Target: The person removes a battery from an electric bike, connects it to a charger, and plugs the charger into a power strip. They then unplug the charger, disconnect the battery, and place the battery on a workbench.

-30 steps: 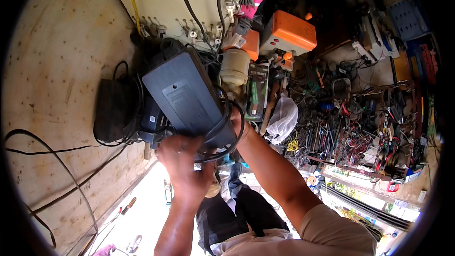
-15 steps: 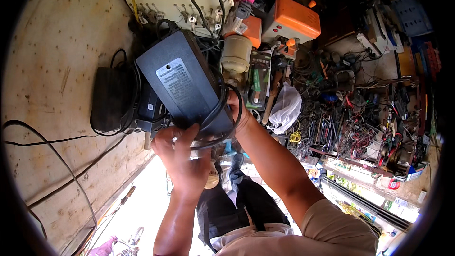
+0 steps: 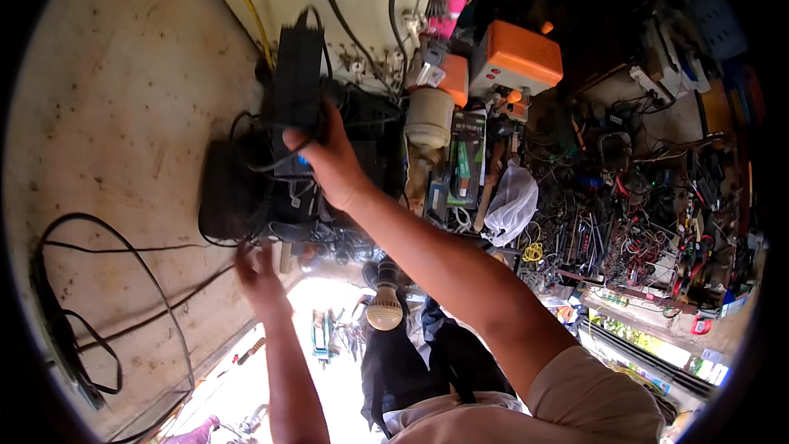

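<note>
In my right hand is the black power adapter, a brick with a black cable looped about it. The thumb lies across its near end, and the other fingers are mostly hidden behind. The adapter stands nearly edge-on, so its labelled face does not show. Beneath it sit more dark boxes and a tangle of cables. My left hand is apart from the adapter, slightly blurred, its fingers spread with nothing visible in them. It is close to the lower edge of a dark rounded case beside the wall.
A light bulb hangs above my legs. To the right stand an orange-topped machine, a beige cylinder and a white plastic bag. Tools and wires crowd a tray further right. Black cables run along the left wall.
My left hand has let go of the adapter and moved down and left. The right hand has carried the adapter up and left, turning it from its labelled face to its edge.
</note>
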